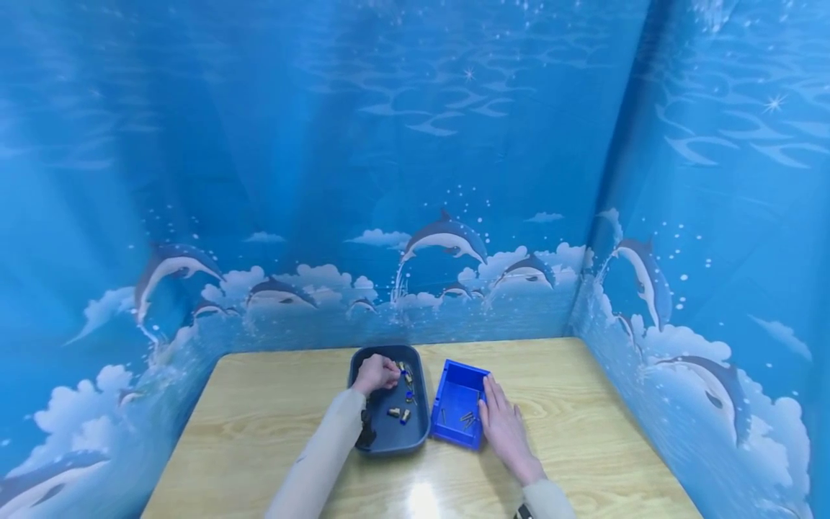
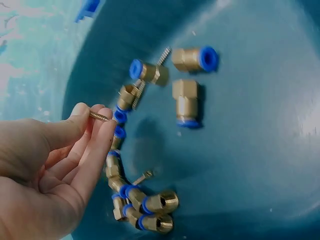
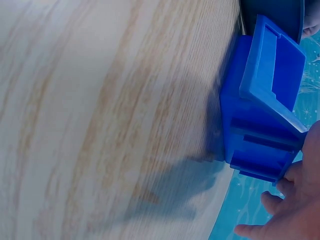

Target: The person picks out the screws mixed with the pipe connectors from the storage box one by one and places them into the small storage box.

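We have a screw (image 2: 98, 116) pinched in the left hand (image 1: 376, 373) over the tray (image 1: 389, 436), bin (image 1: 462, 375) just rightward, its right side touched by the right hand (image 1: 506, 424), fingers extended

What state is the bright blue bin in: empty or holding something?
Holding something: the head view shows a few screws inside the bright blue bin, its floor partly bare.

Sea-print drapes (image 1: 389, 144) are enclosing a wooden table (image 1: 259, 418)

Blue is filling the upper frame, darkening into a corner (image 1: 617, 144) at upper right. Printed dolphins (image 1: 447, 229) are leaping across the middle. A glare (image 1: 423, 501) is whitening the table at bottom centre.
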`<move>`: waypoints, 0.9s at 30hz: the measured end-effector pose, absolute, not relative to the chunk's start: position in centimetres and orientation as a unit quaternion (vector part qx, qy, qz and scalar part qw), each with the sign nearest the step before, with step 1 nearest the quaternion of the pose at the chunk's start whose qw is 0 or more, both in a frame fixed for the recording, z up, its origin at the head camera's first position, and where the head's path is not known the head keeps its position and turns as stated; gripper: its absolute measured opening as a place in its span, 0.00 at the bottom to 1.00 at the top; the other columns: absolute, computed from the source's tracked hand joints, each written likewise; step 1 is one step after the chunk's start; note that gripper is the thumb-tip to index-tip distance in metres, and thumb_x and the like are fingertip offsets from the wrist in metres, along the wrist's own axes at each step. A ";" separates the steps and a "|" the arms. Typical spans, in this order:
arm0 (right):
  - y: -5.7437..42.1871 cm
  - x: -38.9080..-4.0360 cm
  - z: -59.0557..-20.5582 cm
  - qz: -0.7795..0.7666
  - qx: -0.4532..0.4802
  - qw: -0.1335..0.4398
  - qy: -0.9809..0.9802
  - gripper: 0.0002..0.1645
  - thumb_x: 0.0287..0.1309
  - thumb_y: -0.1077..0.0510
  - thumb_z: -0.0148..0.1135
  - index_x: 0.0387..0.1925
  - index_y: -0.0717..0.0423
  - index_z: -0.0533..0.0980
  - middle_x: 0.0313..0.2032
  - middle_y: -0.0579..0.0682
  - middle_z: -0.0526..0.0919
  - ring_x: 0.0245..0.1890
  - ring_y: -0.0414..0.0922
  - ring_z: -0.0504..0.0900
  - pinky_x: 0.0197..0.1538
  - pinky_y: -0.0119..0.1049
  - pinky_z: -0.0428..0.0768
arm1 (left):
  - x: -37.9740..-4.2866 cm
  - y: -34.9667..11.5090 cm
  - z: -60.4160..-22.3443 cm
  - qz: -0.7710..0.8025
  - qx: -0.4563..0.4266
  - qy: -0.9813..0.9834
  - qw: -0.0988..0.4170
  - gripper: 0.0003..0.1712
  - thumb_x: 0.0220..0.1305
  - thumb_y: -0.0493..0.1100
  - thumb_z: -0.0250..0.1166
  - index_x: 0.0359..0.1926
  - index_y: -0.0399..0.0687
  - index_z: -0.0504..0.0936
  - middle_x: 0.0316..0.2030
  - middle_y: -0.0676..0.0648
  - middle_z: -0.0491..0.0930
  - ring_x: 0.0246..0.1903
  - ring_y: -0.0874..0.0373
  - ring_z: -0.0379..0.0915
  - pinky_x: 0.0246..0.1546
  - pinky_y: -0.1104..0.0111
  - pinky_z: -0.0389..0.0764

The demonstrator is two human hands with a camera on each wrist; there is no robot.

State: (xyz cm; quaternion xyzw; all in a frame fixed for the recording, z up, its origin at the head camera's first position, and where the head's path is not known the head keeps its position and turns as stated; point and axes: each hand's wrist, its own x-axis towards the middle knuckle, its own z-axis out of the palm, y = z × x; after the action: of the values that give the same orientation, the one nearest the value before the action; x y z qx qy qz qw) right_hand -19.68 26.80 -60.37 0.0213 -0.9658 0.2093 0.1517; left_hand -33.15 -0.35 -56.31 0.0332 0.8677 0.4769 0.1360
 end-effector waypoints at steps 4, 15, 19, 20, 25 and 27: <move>26.9 -19.7 -60.4 0.213 0.017 0.142 -0.967 0.32 0.78 0.53 0.46 0.76 0.63 0.58 0.76 0.61 0.59 0.72 0.63 0.63 0.65 0.74 0.62 | -32.9 0.0 -55.6 0.520 0.047 0.839 0.152 0.05 0.65 0.30 0.67 0.39 0.30 0.87 0.30 0.41 0.88 0.29 0.55 0.87 0.39 0.59 0.88; 26.9 -19.7 -60.3 0.221 0.014 0.135 -0.966 0.33 0.78 0.53 0.47 0.76 0.63 0.57 0.76 0.61 0.59 0.73 0.62 0.63 0.65 0.74 0.61 | -31.8 2.3 -53.3 0.599 0.073 0.777 0.179 0.10 0.70 0.31 0.63 0.46 0.27 0.84 0.39 0.36 0.88 0.40 0.47 0.87 0.49 0.54 0.85; 26.9 -19.7 -60.3 0.219 0.014 0.138 -0.966 0.33 0.78 0.53 0.47 0.76 0.63 0.58 0.76 0.61 0.59 0.72 0.63 0.63 0.65 0.75 0.62 | -31.5 3.4 -52.8 0.618 0.084 0.760 0.183 0.11 0.69 0.31 0.63 0.48 0.25 0.83 0.40 0.35 0.87 0.40 0.48 0.87 0.49 0.54 0.85; 26.9 -19.7 -60.3 0.218 0.014 0.139 -0.966 0.33 0.78 0.52 0.47 0.76 0.63 0.58 0.76 0.61 0.59 0.72 0.63 0.63 0.65 0.74 0.62 | -31.4 3.7 -52.7 0.622 0.086 0.756 0.185 0.11 0.69 0.30 0.63 0.48 0.24 0.82 0.40 0.34 0.87 0.41 0.47 0.87 0.49 0.54 0.85; 26.8 -19.7 -60.2 0.216 0.016 0.149 -0.965 0.32 0.77 0.53 0.48 0.75 0.63 0.60 0.75 0.61 0.61 0.71 0.63 0.65 0.64 0.74 0.63 | -30.9 5.1 -52.3 0.624 0.094 0.756 0.175 0.11 0.70 0.31 0.63 0.48 0.27 0.83 0.41 0.35 0.87 0.43 0.44 0.86 0.49 0.54 0.85; 26.7 -19.7 -60.2 0.215 0.016 0.153 -0.964 0.32 0.77 0.53 0.48 0.74 0.64 0.60 0.74 0.62 0.61 0.71 0.63 0.65 0.63 0.74 0.64 | -30.8 5.7 -52.3 0.615 0.103 0.766 0.156 0.10 0.69 0.32 0.64 0.47 0.27 0.83 0.39 0.35 0.87 0.41 0.45 0.87 0.46 0.56 0.86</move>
State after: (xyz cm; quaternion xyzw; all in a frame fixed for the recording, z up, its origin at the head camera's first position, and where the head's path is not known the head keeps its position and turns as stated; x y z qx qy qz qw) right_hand -19.66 26.73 -60.15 0.0163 -0.9644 0.2147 0.1534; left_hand -30.76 5.70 -52.30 0.1033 0.7661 0.6147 0.1565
